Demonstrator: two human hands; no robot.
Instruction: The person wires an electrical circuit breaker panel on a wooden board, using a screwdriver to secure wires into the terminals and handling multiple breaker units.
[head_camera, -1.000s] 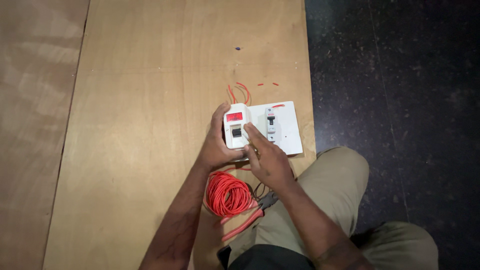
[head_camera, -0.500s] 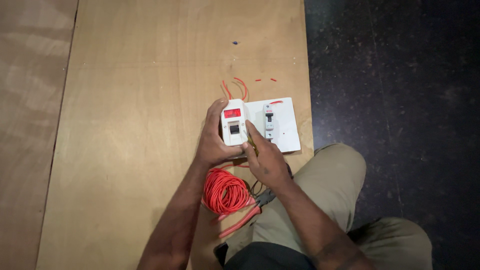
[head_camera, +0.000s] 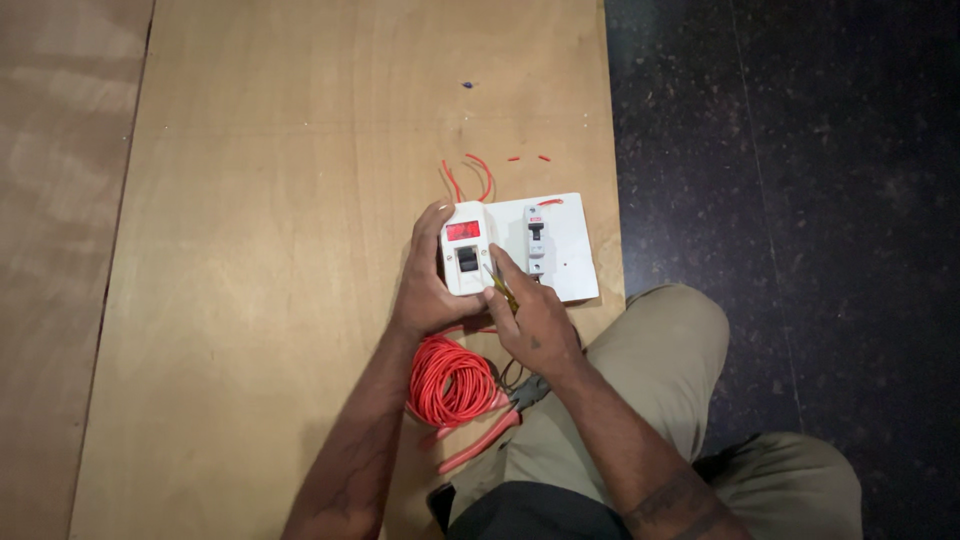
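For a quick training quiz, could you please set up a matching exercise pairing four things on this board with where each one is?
Things:
1. white switch box
2. coil of red wire
3. pliers
4. small breaker

Places:
A. on the white plate
B. gripped by the left hand
C. between the two forearms
D. beside the coil, red handles toward the person

Pairs: 1-B, 2-C, 3-D, 4-A
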